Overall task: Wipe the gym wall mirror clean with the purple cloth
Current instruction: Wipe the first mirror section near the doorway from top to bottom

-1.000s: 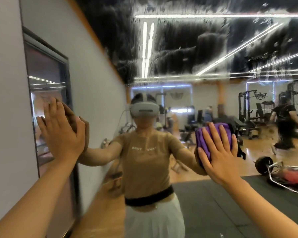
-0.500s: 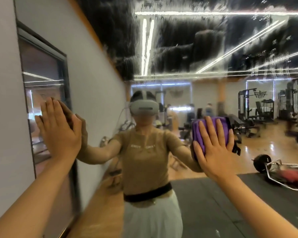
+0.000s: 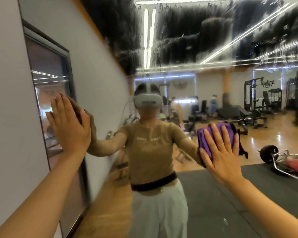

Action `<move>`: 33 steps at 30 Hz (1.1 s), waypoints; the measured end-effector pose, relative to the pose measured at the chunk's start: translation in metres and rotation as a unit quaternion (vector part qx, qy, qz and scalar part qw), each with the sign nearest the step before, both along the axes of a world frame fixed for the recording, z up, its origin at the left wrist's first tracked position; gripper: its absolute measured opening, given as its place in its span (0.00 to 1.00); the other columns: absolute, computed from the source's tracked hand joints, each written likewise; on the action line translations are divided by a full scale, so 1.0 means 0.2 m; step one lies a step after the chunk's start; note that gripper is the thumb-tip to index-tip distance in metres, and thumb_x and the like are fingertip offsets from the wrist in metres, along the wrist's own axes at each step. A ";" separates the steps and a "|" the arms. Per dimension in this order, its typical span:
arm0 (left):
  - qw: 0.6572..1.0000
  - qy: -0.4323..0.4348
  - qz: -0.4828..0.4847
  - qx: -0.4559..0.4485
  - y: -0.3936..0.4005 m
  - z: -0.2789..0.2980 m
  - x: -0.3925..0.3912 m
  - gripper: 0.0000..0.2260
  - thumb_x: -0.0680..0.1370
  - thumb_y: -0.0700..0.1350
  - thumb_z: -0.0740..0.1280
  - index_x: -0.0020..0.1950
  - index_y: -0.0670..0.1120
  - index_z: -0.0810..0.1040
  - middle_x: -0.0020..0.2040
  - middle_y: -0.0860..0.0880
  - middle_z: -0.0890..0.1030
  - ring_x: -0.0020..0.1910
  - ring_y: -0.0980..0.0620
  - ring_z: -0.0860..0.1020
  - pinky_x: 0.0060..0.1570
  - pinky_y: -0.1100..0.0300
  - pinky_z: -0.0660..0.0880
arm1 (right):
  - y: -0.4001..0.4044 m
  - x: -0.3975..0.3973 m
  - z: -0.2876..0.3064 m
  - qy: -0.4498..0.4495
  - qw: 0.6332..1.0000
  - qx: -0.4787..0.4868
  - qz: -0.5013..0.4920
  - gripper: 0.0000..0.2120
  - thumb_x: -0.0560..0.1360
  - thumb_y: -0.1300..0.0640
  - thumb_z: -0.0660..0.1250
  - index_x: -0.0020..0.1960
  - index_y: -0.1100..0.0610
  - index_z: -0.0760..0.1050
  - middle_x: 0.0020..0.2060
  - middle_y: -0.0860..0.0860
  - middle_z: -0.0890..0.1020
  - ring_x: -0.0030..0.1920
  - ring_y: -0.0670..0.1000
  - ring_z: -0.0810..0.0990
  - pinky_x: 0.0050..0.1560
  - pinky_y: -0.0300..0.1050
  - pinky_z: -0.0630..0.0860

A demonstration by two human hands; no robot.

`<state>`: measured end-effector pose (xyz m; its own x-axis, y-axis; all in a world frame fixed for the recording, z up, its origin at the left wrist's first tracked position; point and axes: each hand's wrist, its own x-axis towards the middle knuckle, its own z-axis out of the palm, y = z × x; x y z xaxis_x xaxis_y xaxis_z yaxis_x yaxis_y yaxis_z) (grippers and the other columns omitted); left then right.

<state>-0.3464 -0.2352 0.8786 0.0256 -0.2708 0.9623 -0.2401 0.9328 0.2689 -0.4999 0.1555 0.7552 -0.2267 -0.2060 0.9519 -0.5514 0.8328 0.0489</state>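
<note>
The gym wall mirror (image 3: pixel 187 40) fills most of the view, its upper part streaked with wet smears. A folded purple cloth (image 3: pixel 207 138) lies flat against the glass at chest height on the right. My right hand (image 3: pixel 221 152) presses it to the mirror with straight, spread fingers. My left hand (image 3: pixel 68 124) rests flat on the glass near the mirror's left edge, fingers straight and holding nothing. The mirror reflects a person in a headset with both arms out.
A white wall (image 3: pixel 5 117) with a dark-framed window (image 3: pixel 48 100) runs along the left, meeting the mirror edge. The reflection shows a wooden gym floor, a black mat, a barbell (image 3: pixel 268 153), benches and weight machines behind me.
My right hand has slid the purple cloth slightly down and to the right on the glass. My left hand stays planted flat on the mirror.
</note>
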 end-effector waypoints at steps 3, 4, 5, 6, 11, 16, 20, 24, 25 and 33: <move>1.000 0.001 -0.005 0.005 0.01 0.00 0.00 0.27 0.85 0.51 0.50 0.82 0.38 0.55 0.82 0.41 0.55 0.82 0.43 0.51 0.79 0.46 0.45 | -0.01 -0.01 0.14 0.001 1.000 -0.018 -0.007 0.30 0.85 0.39 0.44 0.83 0.50 0.50 0.82 0.52 0.52 0.82 0.56 0.47 0.79 0.61 0.39; 1.000 0.003 -0.007 0.007 0.01 0.00 0.00 0.27 0.85 0.50 0.51 0.81 0.38 0.55 0.82 0.41 0.55 0.82 0.43 0.52 0.79 0.47 0.45 | -0.02 -0.01 0.13 0.002 1.000 -0.024 -0.006 0.30 0.85 0.39 0.44 0.83 0.50 0.51 0.82 0.52 0.53 0.82 0.55 0.47 0.79 0.61 0.39; 1.000 0.004 -0.009 0.007 0.01 0.00 0.00 0.27 0.85 0.50 0.51 0.81 0.38 0.55 0.82 0.41 0.55 0.81 0.43 0.52 0.79 0.47 0.45 | -0.02 -0.01 0.09 0.003 1.000 -0.030 -0.005 0.30 0.85 0.39 0.44 0.83 0.50 0.50 0.82 0.52 0.53 0.82 0.56 0.47 0.79 0.62 0.40; 1.000 0.004 -0.010 0.007 0.02 0.00 0.01 0.27 0.85 0.50 0.51 0.81 0.38 0.55 0.82 0.41 0.55 0.81 0.43 0.52 0.79 0.47 0.45 | -0.03 -0.01 0.03 0.001 0.999 -0.034 -0.004 0.29 0.85 0.40 0.44 0.83 0.50 0.50 0.82 0.52 0.53 0.82 0.56 0.47 0.79 0.63 0.41; 1.000 -0.011 -0.012 0.004 0.02 0.00 0.03 0.27 0.85 0.50 0.51 0.82 0.38 0.54 0.82 0.41 0.55 0.82 0.43 0.52 0.80 0.46 0.45 | 0.01 0.03 -0.42 -0.029 0.999 0.008 -0.018 0.29 0.85 0.40 0.42 0.84 0.48 0.47 0.83 0.51 0.49 0.82 0.58 0.47 0.78 0.65 0.44; 0.999 -0.026 -0.022 -0.018 0.00 -0.01 0.06 0.28 0.85 0.52 0.51 0.82 0.40 0.52 0.82 0.42 0.54 0.82 0.44 0.51 0.80 0.45 0.48 | 0.05 0.04 -0.49 -0.037 0.999 0.033 -0.020 0.29 0.85 0.39 0.41 0.84 0.48 0.46 0.83 0.51 0.48 0.82 0.57 0.46 0.78 0.65 0.43; 0.999 -0.021 -0.012 -0.026 -0.01 -0.02 0.04 0.29 0.85 0.52 0.51 0.82 0.39 0.52 0.82 0.41 0.56 0.81 0.43 0.53 0.80 0.44 0.48 | 0.01 0.02 -0.25 -0.012 1.000 0.011 -0.002 0.29 0.85 0.39 0.43 0.83 0.47 0.48 0.83 0.51 0.49 0.82 0.57 0.48 0.78 0.66 0.44; 0.999 -0.025 -0.010 -0.017 -0.01 -0.02 0.05 0.29 0.84 0.52 0.51 0.82 0.39 0.52 0.82 0.41 0.55 0.81 0.43 0.52 0.80 0.43 0.48 | -0.04 0.00 -0.12 0.008 1.000 -0.020 0.005 0.29 0.85 0.39 0.44 0.83 0.49 0.52 0.83 0.51 0.50 0.82 0.58 0.49 0.78 0.66 0.43; 1.000 -0.027 -0.011 -0.012 0.00 -0.02 0.05 0.29 0.84 0.52 0.51 0.82 0.39 0.53 0.82 0.41 0.56 0.81 0.43 0.52 0.80 0.43 0.48 | -0.04 -0.01 -0.14 0.017 1.000 -0.021 0.004 0.29 0.85 0.40 0.44 0.82 0.50 0.53 0.83 0.51 0.51 0.82 0.57 0.49 0.78 0.66 0.44; 0.985 -0.094 -0.061 -0.128 0.25 -0.29 0.02 0.26 0.82 0.48 0.59 0.79 0.41 0.62 0.80 0.40 0.59 0.80 0.43 0.56 0.78 0.39 0.53 | -0.01 -0.03 -0.32 0.030 0.999 0.009 -0.006 0.29 0.85 0.40 0.47 0.83 0.50 0.52 0.83 0.52 0.51 0.82 0.58 0.49 0.78 0.67 0.44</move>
<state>-0.3414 -0.1861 0.8206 -0.1764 -0.0080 0.9843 -0.1457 0.9892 -0.0181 -0.5057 0.1541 0.6917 -0.1725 -0.2218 0.9597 -0.5369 0.8380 0.0972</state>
